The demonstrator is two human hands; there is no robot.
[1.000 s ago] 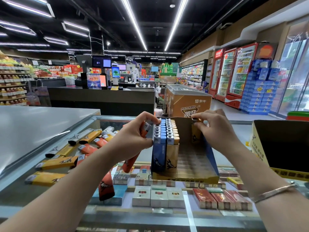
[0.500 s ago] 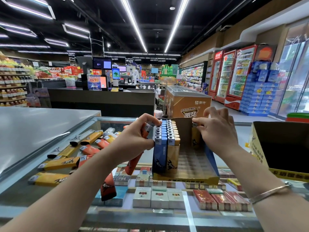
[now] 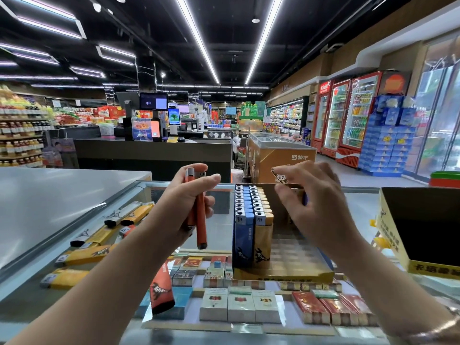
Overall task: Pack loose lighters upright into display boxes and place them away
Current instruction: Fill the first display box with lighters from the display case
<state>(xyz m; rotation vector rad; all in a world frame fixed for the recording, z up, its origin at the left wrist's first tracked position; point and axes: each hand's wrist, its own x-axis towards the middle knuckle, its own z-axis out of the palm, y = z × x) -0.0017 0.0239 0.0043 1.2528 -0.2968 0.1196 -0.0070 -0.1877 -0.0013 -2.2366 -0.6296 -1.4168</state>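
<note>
Since a second ago, left hand [image 3: 185, 207] has drawn away from the display box [image 3: 286, 267], fingers clamped on two orange lighters [image 3: 199, 215] held upright, metal tops up. Right hand [image 3: 316, 202] hovers over the box's right side, fingers loosely curled, holding nothing visible. Blue and gold lighters [image 3: 251, 220] stand upright in rows at the box's left. Loose lighters [image 3: 82, 253] lie flat on the glass counter [image 3: 219, 230], far left.

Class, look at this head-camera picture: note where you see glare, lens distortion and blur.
Head view: bright ceiling strip lights fan outward, bowed by the wide-angle lens; glare and reflections lie across the glass counter top; the left hand holding slim orange lighters is sharp, the right hand slightly soft; the cardboard display box looks smeared on its floor.
</note>
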